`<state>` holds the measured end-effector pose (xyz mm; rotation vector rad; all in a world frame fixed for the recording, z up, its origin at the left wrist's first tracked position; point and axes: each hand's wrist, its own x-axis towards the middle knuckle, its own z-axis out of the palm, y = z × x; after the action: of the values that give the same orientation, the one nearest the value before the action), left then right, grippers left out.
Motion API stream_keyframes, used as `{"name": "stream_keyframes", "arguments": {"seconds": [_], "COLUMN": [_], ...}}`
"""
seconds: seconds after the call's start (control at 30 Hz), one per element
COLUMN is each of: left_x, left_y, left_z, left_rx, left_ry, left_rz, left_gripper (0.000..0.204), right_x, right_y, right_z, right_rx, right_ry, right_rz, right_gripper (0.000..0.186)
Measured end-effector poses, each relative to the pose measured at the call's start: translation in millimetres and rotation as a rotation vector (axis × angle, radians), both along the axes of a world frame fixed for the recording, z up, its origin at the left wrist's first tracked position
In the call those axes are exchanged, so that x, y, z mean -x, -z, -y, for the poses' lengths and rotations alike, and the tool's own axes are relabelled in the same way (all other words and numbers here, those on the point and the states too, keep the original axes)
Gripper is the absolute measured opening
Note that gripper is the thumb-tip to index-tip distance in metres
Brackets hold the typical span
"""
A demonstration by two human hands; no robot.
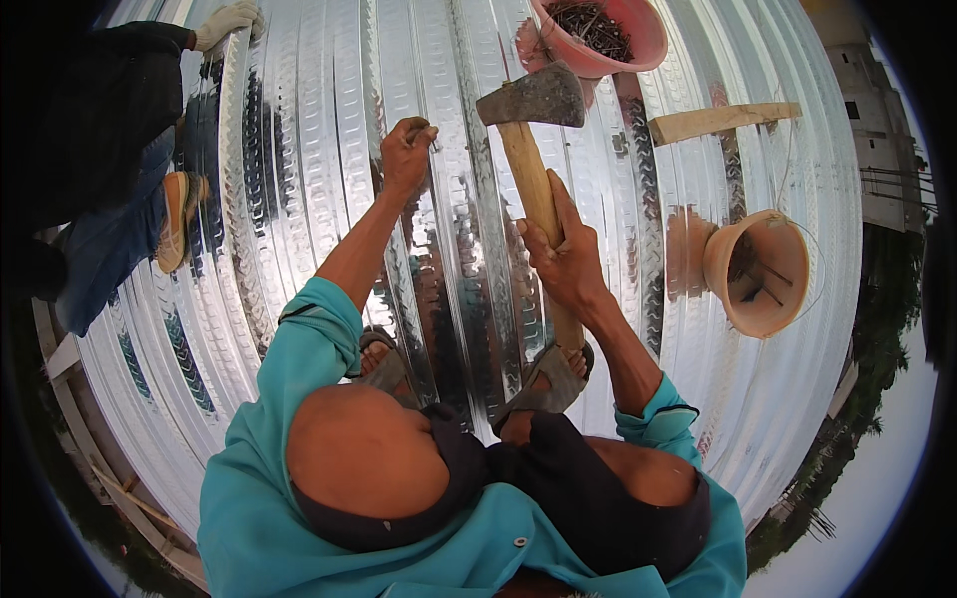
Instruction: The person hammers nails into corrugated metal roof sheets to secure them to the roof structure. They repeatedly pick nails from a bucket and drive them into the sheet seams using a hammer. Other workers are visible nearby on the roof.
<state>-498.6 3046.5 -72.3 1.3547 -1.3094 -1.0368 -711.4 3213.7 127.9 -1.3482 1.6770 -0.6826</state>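
My right hand (568,254) is wrapped round the wooden handle of a hatchet (530,164). Its dark steel head is up at the far end, over the ribbed metal sheets, and the butt of the handle comes down near my right sandal (546,382). My left hand (407,149) is closed in a pinch just above the sheeting, left of the hatchet head. A thin nail (433,146) sticks out between thumb and fingers, and most of it is hidden.
Shiny corrugated sheeting (329,130) spreads under my feet. A pink basin (653,30) of nails stands at the far side, a wooden block (723,122) and an orange bucket (723,269) to the right. Another person's gloved hand (227,24) and shoe (174,221) are at the left.
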Motion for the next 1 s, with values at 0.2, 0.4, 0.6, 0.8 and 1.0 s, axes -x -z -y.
{"name": "stream_keyframes", "arguments": {"seconds": [0.2,0.4,0.6,0.8,1.0], "left_x": [1.9,-4.7,7.6,-5.7,-1.1], "left_y": [-4.7,26.4,8.6,12.8,18.0], "left_z": [-3.9,-10.6,-17.6,-18.6,-15.2], "left_rx": [-0.029,-0.003,0.091,0.036,0.114], "left_ry": [-0.016,0.037,0.039,0.021,0.061], "left_rz": [0.009,0.026,0.142,0.167,0.210], "left_gripper": [0.025,0.022,0.020,0.026,0.022], "right_x": [-17.1,-43.7,-65.2,-73.9,-76.7], "right_y": [-53.7,-49.5,85.5,9.8,2.5], "right_z": [57.0,77.2,47.6,83.2,73.3], "right_rx": [0.552,0.917,0.074,0.367,0.870], "right_ry": [0.046,0.147,-0.101,0.052,0.228], "right_rz": [-0.027,-0.011,-0.319,-0.139,-0.038], "right_gripper": [0.066,0.048,0.054,0.046,0.042]}}
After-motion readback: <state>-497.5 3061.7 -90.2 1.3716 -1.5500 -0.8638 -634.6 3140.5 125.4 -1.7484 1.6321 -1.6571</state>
